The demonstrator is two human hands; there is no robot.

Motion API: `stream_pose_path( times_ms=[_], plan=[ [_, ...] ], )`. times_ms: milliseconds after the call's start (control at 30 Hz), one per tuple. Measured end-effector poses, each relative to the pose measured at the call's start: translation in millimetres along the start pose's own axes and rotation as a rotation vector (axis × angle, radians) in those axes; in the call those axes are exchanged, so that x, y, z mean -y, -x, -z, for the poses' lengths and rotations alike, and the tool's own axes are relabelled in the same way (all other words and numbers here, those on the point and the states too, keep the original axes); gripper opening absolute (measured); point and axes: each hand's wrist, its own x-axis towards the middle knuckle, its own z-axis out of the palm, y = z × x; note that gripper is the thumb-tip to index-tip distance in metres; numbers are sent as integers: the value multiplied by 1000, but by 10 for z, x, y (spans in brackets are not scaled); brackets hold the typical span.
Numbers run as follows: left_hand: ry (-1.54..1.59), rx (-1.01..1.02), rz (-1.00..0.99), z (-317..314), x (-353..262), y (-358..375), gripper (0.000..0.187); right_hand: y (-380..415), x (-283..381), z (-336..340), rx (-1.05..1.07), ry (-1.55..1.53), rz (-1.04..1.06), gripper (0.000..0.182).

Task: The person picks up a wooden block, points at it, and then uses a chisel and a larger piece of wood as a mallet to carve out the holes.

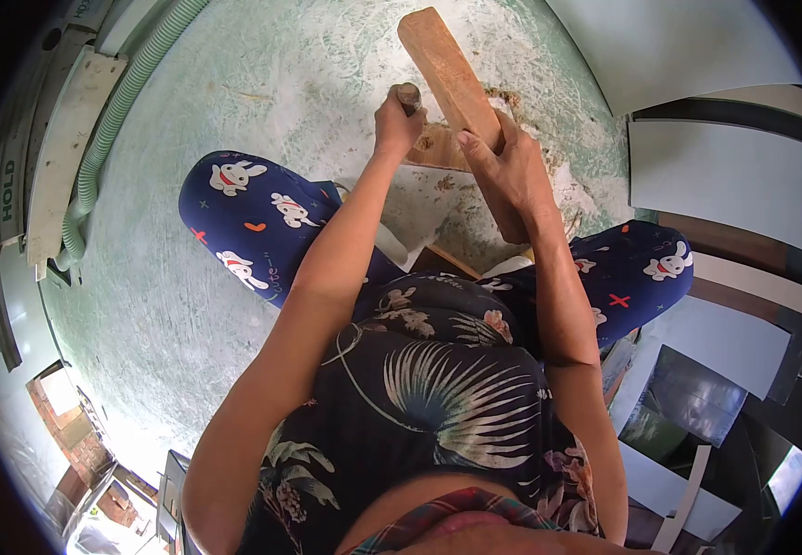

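Scuffed floor (271, 83); upper centre, left hand (397, 123) clasps round handle (408, 94), right hand (510, 168) grips wooden block (449, 74): likely stiff, heavy, best held low.

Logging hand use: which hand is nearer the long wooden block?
Right. The right hand grips the wooden block; the left hand is left of it, not touching.

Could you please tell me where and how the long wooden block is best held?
I'd grip the wooden block around its nearer half, from the right, as the right hand does: it looks narrow enough there for a hand to wrap, leaving its far end free.
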Motion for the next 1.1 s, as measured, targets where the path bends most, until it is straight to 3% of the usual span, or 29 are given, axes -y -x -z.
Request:
stream_pose_path(
  times_ms=[433,533,633,733,1100],
  plan=[
    [70,130,-68,9,-52,65,35,45,67,-12,26,-8,16,62],
    [77,185,32,1,-60,48,37,-16,-208,-194,-18,131,98,61],
    [3,181,20,-15,-16,48,39,-71,-335,-242,128,149,-25,62],
    [-105,174,27,26,-94,47,40,-51,-220,-180,123,157,-51,59],
    [82,210,15,-6,77,-75,38,33,-37,-10,50,77,-12,58]
  ],
)
